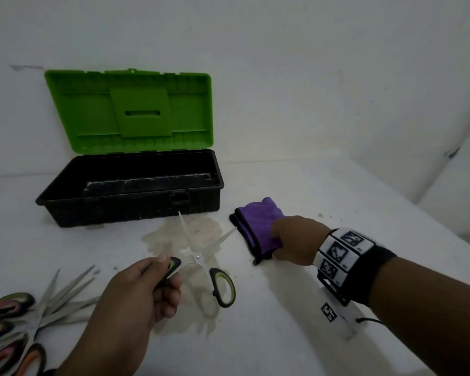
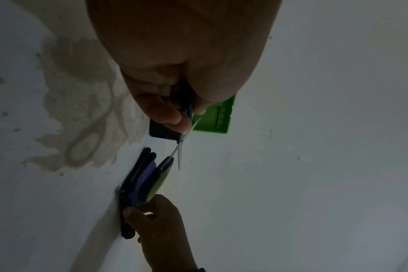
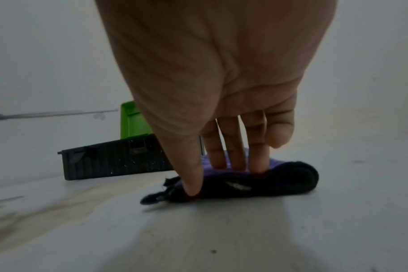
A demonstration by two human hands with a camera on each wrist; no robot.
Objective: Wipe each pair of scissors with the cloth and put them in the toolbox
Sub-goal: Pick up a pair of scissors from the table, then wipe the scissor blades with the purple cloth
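Note:
A pair of green-and-black scissors (image 1: 197, 257) hangs just above the table with its blades spread wide. My left hand (image 1: 168, 270) grips one of its handle loops; the other loop (image 1: 224, 287) is free. In the left wrist view the scissors (image 2: 177, 152) stick out past my curled fingers. A folded purple cloth (image 1: 258, 221) with black edging lies right of the blades. My right hand (image 1: 278, 240) pinches it, thumb at its near edge and fingers on top (image 3: 233, 160). The black toolbox (image 1: 130, 202) stands behind with its green lid (image 1: 136, 109) raised.
Several more scissors (image 1: 25, 321) with orange, pink and green handles lie piled at the front left. A brownish stain (image 1: 174, 240) marks the white table under the held scissors. A white wall rises close behind the toolbox.

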